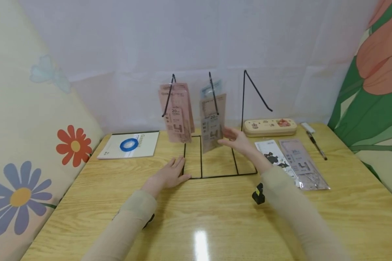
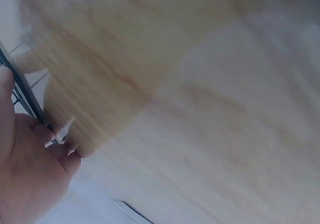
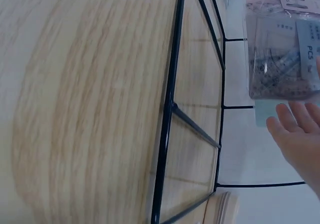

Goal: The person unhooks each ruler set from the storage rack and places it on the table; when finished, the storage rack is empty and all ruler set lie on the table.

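At the centre of the head view a black wire rack (image 1: 215,145) stands on the table (image 1: 196,217), its flat base frame open toward the person and three hooks rising at the back. The left hand (image 1: 170,176) lies flat on the wood with fingers spread, fingertips touching the base's left front corner. The right hand (image 1: 236,139) is raised, fingers relaxed and straight, just beside the lower edge of a hanging packet (image 1: 211,123); I cannot tell whether it touches. That packet hangs from the middle hook, long axis vertical, bottom tilted slightly toward the hand. A pink stack of packets (image 1: 176,112) hangs on the left hook; the right hook is bare.

Wide bare wood stretches across the lower frame to the near edge. To the right lie two flat packets (image 1: 292,161), long axes running toward the back, with a pencil case (image 1: 269,127) and a pen (image 1: 317,145) behind. A booklet (image 1: 129,145) lies at left, near the wall.
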`<state>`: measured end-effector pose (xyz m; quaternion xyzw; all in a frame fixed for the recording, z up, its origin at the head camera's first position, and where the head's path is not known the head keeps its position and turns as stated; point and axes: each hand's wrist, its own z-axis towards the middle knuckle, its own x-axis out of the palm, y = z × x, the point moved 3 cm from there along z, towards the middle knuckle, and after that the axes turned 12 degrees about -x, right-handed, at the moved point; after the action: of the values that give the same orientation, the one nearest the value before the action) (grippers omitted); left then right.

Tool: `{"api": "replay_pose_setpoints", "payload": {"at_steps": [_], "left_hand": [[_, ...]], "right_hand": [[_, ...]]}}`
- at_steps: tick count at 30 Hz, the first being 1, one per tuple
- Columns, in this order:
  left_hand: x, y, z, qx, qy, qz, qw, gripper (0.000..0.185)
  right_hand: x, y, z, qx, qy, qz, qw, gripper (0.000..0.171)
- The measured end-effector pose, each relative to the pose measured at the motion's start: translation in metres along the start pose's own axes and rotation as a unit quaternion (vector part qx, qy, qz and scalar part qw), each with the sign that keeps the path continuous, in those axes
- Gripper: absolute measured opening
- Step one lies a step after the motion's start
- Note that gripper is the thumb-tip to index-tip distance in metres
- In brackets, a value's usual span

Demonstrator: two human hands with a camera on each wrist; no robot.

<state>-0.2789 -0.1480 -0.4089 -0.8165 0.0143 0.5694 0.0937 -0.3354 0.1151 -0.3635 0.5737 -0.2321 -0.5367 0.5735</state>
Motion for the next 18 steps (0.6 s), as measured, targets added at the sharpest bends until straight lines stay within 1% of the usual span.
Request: {"api": "replay_pose_setpoints", "payload": {"at_steps": [4, 7, 9, 13, 18], "left_hand": [[0.001, 0.001, 0.000, 0.003, 0.000, -0.001, 1.0000, 0.078], [0.002, 0.001, 0.000, 0.007, -0.001, -0.004, 1.0000, 0.078], [0.003, 0.001, 0.000, 0.009, -0.001, -0.003, 1.0000, 0.077], [0.004, 0.002, 0.001, 0.009, -0.006, 0.000, 0.9999, 0.077], [0.002, 0.000, 0.002, 0.011, -0.006, 0.000, 0.9999, 0.077]], "right_hand": [[0.008, 0.001, 0.003, -0.005, -0.013, -0.012, 1.000, 0.063], [0.014, 0.001, 0.004, -0.010, -0.016, -0.027, 0.999, 0.053], [0.016, 0.000, 0.003, -0.002, -0.018, -0.033, 0.999, 0.046], [0.019, -0.001, -0.001, 0.019, -0.018, -0.017, 1.000, 0.039], [0.017, 0.001, -0.011, 0.013, -0.007, 0.022, 1.000, 0.035]]}}
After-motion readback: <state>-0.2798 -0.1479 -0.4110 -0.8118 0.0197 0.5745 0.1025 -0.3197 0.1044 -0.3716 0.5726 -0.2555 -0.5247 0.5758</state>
